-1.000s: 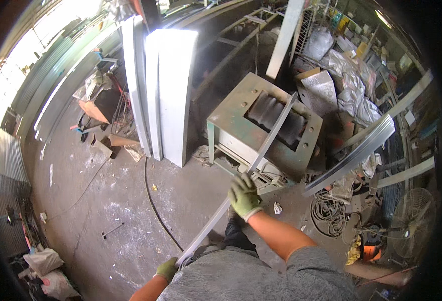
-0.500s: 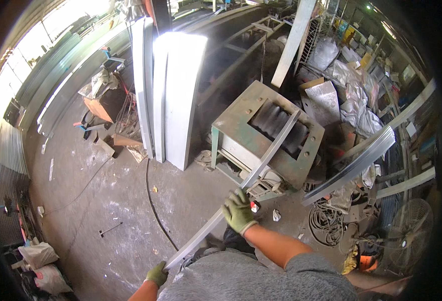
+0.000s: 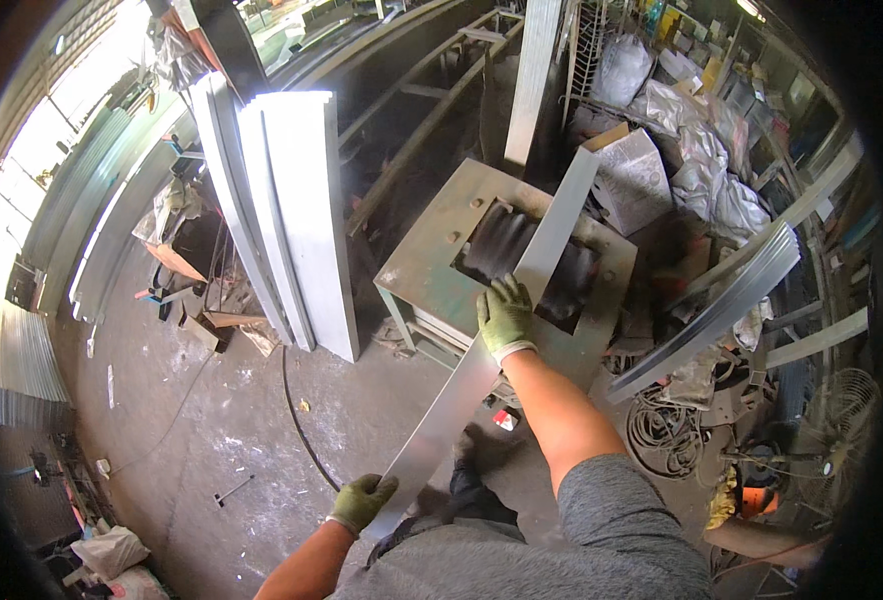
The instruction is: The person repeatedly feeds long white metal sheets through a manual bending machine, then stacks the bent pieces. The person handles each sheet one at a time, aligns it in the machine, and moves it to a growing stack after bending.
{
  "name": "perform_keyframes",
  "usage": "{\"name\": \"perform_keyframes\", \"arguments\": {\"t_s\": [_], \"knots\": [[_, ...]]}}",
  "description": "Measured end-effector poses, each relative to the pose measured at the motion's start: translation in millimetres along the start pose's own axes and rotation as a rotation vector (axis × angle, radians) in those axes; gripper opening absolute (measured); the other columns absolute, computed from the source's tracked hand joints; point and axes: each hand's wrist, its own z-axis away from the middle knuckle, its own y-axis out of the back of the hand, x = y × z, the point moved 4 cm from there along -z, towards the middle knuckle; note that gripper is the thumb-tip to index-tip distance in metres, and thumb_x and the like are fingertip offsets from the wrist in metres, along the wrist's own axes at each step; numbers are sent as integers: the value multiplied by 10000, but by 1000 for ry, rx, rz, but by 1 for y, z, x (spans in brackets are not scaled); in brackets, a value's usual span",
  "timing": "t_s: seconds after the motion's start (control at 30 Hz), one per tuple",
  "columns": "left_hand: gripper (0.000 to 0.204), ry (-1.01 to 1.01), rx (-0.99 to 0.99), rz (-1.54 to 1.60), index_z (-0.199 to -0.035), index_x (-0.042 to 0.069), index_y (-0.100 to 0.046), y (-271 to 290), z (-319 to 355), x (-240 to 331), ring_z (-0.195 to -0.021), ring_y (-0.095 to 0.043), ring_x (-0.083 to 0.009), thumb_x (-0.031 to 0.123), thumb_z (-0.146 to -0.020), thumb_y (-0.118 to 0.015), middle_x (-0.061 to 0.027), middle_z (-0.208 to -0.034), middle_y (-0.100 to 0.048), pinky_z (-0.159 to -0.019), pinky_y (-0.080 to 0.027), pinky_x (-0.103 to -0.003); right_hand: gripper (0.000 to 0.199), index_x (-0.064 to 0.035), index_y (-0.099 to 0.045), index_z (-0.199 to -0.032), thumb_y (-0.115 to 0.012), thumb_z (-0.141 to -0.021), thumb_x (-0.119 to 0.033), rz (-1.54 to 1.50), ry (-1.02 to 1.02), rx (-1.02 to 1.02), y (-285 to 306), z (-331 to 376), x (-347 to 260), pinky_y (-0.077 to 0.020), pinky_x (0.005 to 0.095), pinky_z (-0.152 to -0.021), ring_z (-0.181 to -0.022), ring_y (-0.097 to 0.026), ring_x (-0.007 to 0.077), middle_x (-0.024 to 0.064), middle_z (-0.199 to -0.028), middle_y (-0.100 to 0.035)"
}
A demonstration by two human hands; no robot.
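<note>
A long, pale metal strip (image 3: 431, 428) runs slantwise from my waist up over a worn metal machine table (image 3: 431, 262). Its broad face is turned up. My left hand (image 3: 363, 502), in a green glove, is closed around the strip's edge near its lower end. Farther along, my gloved right hand (image 3: 506, 316) grips the strip at the table's near edge, fingers over its side. The strip's far part crosses the table's opening, where a dark ridged roller or brush (image 3: 506, 240) shows on both sides of it.
Tall silvery panels (image 3: 296, 220) stand upright left of the table. A black cable (image 3: 296, 415) snakes over the floor. On the right are bundled metal profiles (image 3: 716, 312), a coiled hose (image 3: 661, 435), a fan (image 3: 831, 440), a cardboard box (image 3: 629, 180) and another person's forearm (image 3: 761, 540).
The strip has turned from its narrow edge to its broad face. My right hand has moved up to the machine table, and my left hand has come slightly up and right. The view has shifted.
</note>
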Motion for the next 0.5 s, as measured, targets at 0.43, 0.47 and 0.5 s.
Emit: {"name": "perform_keyframes", "arguments": {"t_s": [0.43, 0.47, 0.5], "knots": [[690, 34, 35, -96, -1188, 85, -798, -26, -35, 47, -1155, -738, -536, 721, -1127, -539, -278, -1143, -807, -986, -568, -605, 333, -65, -798, -1082, -633, -1125, -352, 154, 77, -68, -7, -33, 42, -478, 565, -1224, -1397, -656, 414, 135, -1257, -804], [687, 37, 45, -79, -1181, 87, -799, -28, -32, 38, -1138, -741, -538, 720, -1130, -535, -277, -1127, -807, -973, -571, -608, 349, -63, -801, -1097, -630, -1132, -366, 161, 73, -96, -7, -25, 36, -473, 557, -1234, -1405, -655, 413, 136, -1278, -804], [685, 27, 66, -65, -1173, 90, -799, -29, -28, 26, -1121, -744, -540, 719, -1132, -532, -275, -1111, -808, -960, -573, -612, 366, -60, -805, -1112, -628, -1139, -379, 169, 70, -124, -6, -17, 29, -468, 549, -1244, -1413, -654, 412, 137, -1299, -803]]}}
